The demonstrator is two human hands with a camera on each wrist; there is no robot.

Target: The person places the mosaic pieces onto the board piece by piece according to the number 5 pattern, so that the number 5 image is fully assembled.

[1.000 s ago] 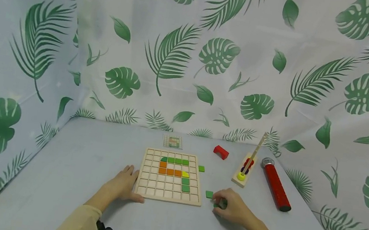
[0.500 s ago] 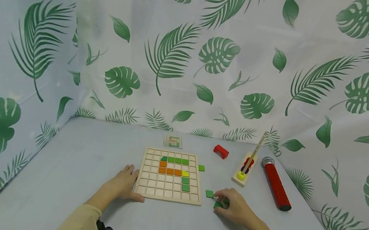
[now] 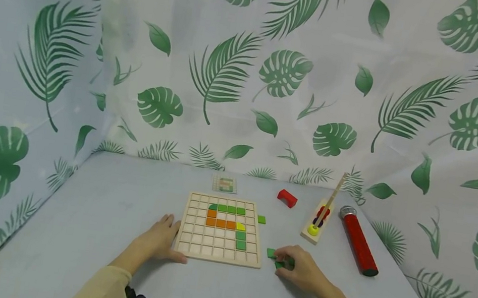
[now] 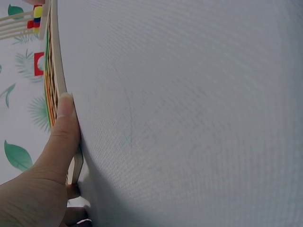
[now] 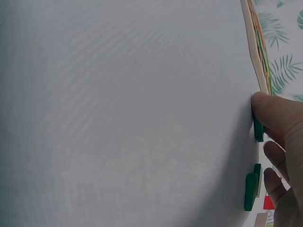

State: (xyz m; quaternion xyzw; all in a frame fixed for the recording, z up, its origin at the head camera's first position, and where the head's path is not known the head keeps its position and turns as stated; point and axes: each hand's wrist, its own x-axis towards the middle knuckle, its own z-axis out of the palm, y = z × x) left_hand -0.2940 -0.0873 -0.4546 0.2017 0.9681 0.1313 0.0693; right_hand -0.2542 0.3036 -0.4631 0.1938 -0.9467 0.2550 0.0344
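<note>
White fabric walls [image 3: 230,15] printed with green leaves, surrounding a table under pale grey cloth [image 3: 46,244]. Farthest left, left hand [image 3: 157,239] laid open against a square, pale wooden gridded board [image 3: 202,248], fingers at the left edge, thumb along the near edge. Best to keep light, steady pressure there, enough against sliding.

Set in the grid, orange square tiles [image 3: 221,223], light green ones [image 3: 232,209] farther back, a single yellow square tile [image 3: 240,226] and two green ones nearer. Beyond the board, a small printed card [image 3: 225,184]. Just beside the right edge, a loose light green square tile [image 3: 261,219]; farther right, a loose darker green tile [image 3: 271,253] and, behind, a red arch-shaped block [image 3: 287,196].

Next, right hand [image 3: 302,267], fingers bent, thumb touching a dark green tile [image 5: 258,130]; firm pinch or mere touch, cannot tell. Probably best to grasp by opposite edges, lift level, avoid nudging the neighbouring tiles.

Far right, a pale wooden stand [image 3: 310,237] with coloured discs and slanting rods, then a red cylinder [image 3: 359,242] with a silvery end, both well away from the board.
</note>
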